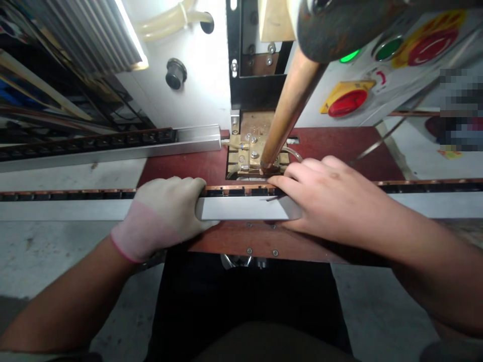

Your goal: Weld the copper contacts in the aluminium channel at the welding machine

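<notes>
A long silvery metal rail [245,208] runs across the whole view, with a copper strip [260,186] and dark slots along its far edge. My left hand [166,211], in a white glove with a pink cuff, is wrapped round the rail left of the middle. Bare and closed on the same rail to the right is my right hand [320,196], its fingertips over the far edge. Just beyond the rail, a copper electrode rod [290,110] slants down to a brass block [256,148] with screws and hoses. Both palms hide parts of the rail.
A second metal channel [196,138] lies behind at the left. Under the rail is a reddish-brown board [234,241]. The machine's panel at the right carries a red rotary switch [347,102], a green button [389,49] and a red emergency stop [432,45]. A black knob [175,74] sticks out at the left.
</notes>
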A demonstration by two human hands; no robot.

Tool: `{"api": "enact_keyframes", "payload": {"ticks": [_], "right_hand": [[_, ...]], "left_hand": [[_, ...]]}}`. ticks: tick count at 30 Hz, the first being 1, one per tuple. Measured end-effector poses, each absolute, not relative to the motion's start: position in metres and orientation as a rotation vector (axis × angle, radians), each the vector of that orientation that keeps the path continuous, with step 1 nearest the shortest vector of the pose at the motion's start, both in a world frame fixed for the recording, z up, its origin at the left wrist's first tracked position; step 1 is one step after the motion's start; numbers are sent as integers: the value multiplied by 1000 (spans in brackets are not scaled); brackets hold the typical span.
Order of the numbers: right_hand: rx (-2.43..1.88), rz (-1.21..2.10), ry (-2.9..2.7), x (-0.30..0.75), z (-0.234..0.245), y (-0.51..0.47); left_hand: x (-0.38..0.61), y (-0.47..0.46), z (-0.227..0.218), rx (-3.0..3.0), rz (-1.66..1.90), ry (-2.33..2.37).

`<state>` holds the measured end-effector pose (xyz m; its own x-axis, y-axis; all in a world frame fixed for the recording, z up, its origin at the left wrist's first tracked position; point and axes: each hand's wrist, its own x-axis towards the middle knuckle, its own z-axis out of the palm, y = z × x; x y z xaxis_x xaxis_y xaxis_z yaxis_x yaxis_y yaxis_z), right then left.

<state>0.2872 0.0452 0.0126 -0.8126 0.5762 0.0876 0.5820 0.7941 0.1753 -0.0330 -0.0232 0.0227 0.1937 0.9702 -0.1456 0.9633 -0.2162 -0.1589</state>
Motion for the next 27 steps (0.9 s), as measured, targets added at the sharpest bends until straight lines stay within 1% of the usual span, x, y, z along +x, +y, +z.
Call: {"api": "enact_keyframes", "payload": {"ticks": [5, 11, 13, 17, 21, 27], "right_hand": [[-883, -240, -2888, 269, 6, 40], [-917, -248, -2892, 270, 10, 34], [-937, -293, -2919, 280, 13, 34], [-1000, -422, -2945, 313, 18, 37], [-1025, -540, -2970, 330, 15, 44], [-982, -385, -2941, 299, 11, 45]], "left_hand": [[-19, -25, 5, -2420, 121, -1843], [-24, -29, 5, -2469, 57, -1778], [-26, -29, 10, -2476, 76, -1819], [-30, -26, 21, -2433, 233, -1963], [-31, -22, 23, -2402, 238, -2008], [-24, -24, 6, -2437, 50, -1869]]}}
